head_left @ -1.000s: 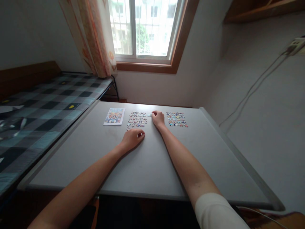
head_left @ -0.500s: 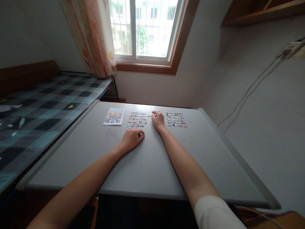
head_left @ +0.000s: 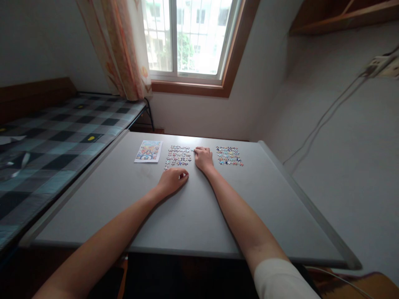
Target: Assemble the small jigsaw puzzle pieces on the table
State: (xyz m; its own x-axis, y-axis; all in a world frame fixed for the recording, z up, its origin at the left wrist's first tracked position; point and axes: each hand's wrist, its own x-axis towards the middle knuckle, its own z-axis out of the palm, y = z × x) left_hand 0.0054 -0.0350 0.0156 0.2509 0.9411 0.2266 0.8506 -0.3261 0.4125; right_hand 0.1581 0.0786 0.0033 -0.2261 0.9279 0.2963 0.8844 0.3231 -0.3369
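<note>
My right hand (head_left: 204, 158) rests on the grey-white table (head_left: 199, 224), its fingertips closed down on a small puzzle piece (head_left: 192, 150). Most of that piece is hidden under the fingers. Rows of loose jigsaw pieces (head_left: 179, 156) lie just left of these fingers. Another block of jigsaw pieces (head_left: 229, 155) is on the right side of the hand. Nearer to me, my left hand (head_left: 172, 181) lies on its side below the left block. Its thumb and forefinger meet in a pinch, and whatever may be between them cannot be made out.
A printed picture sheet (head_left: 148, 151) lies left of the pieces. Beyond the table's left edge stands a bed with a checked mattress (head_left: 71, 145). A window (head_left: 187, 41) with a patterned curtain (head_left: 120, 54) is at the back. Cables (head_left: 327, 110) hang along the right wall.
My right hand has shifted slightly left and its fingers have lowered over the puzzle piece, covering more of it. My left hand stays in place.
</note>
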